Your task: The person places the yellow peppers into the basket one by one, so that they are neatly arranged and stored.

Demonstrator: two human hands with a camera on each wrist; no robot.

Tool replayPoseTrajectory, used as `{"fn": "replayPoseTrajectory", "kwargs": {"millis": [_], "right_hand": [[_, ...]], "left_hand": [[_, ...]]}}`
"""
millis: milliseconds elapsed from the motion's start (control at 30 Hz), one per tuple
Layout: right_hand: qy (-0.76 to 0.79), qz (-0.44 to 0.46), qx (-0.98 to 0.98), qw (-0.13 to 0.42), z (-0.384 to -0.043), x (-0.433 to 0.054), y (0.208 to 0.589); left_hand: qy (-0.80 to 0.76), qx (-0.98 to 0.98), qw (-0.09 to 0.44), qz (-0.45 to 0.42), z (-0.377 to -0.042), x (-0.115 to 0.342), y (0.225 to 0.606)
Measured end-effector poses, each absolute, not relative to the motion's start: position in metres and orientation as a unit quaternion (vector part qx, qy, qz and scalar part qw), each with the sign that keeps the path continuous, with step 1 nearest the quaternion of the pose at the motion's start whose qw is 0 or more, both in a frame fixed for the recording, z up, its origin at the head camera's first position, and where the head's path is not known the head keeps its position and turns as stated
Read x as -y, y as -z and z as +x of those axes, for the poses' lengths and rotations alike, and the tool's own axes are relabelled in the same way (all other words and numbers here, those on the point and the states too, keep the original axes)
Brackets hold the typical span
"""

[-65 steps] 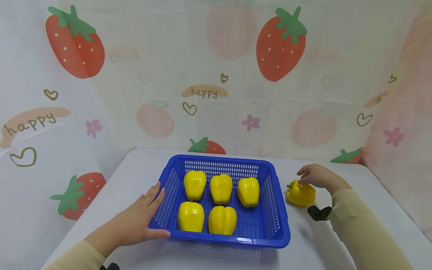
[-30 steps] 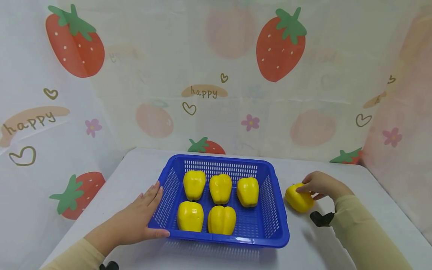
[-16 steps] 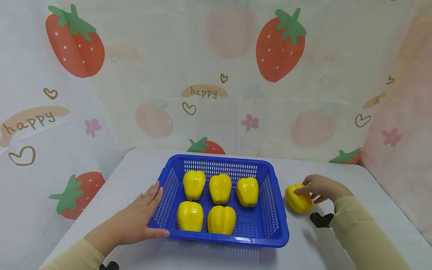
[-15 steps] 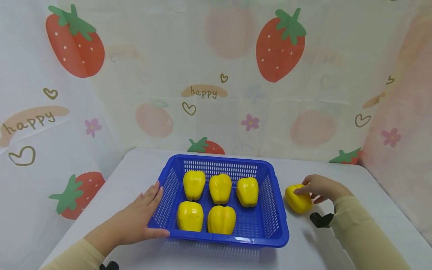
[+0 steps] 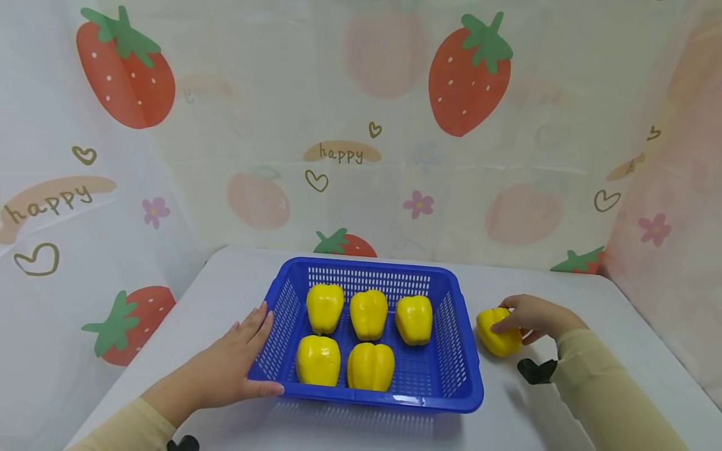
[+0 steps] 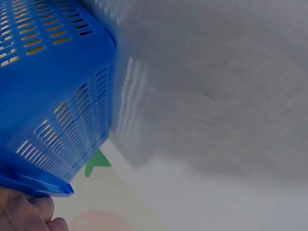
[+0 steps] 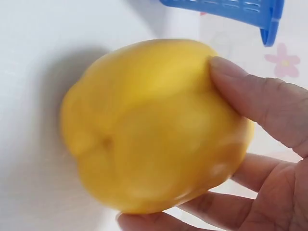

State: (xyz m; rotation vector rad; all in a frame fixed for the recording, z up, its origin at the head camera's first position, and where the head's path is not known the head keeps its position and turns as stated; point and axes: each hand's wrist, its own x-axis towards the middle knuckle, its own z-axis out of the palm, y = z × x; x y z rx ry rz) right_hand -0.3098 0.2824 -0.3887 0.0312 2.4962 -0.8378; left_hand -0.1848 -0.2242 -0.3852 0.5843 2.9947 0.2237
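On the right, my right hand [image 5: 540, 316] holds a yellow bell pepper [image 5: 499, 344] low over the white table, beside the basket. The right wrist view shows the thumb [image 7: 262, 98] on one side of the pepper [image 7: 159, 134] and curled fingers [image 7: 216, 209] on the other. Its stem is out of sight. A blue plastic basket [image 5: 434, 402] contains several more yellow bell peppers [image 5: 369, 315] in two rows. My left hand [image 5: 222, 369] rests against its left side, fingers extended along the rim and thumb at the front corner. Fingertips [image 6: 43, 208] show beside the basket's rim in the left wrist view.
The white table [image 5: 316, 432] runs back to a cloth backdrop [image 5: 383, 207] printed with strawberries. Similar cloth closes off both sides. Inside the basket, bare floor [image 5: 417, 369] shows at the front right. A black wrist strap piece [image 5: 537, 371] hangs under the right sleeve.
My right hand has come down from above the pepper, its thumb and fingers now around it. The pepper has turned, hiding its green stem. My left hand and the basket have stayed put.
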Motion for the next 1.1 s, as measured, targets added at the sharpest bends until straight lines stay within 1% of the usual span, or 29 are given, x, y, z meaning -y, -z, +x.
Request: {"fn": "replayPoseTrajectory", "kwargs": {"millis": [467,1100], "right_hand": [[0.329,-0.008,-0.914,0.237,-0.308,-0.295,0.4],[0.34,-0.017,-0.915,0.217,-0.304,-0.3,0.399]], "left_hand": [[-0.072,-0.979,0.046,0.187,-0.186,0.225,0.386],[-0.071,-0.979,0.043,0.188,-0.186,0.224,0.385]]}}
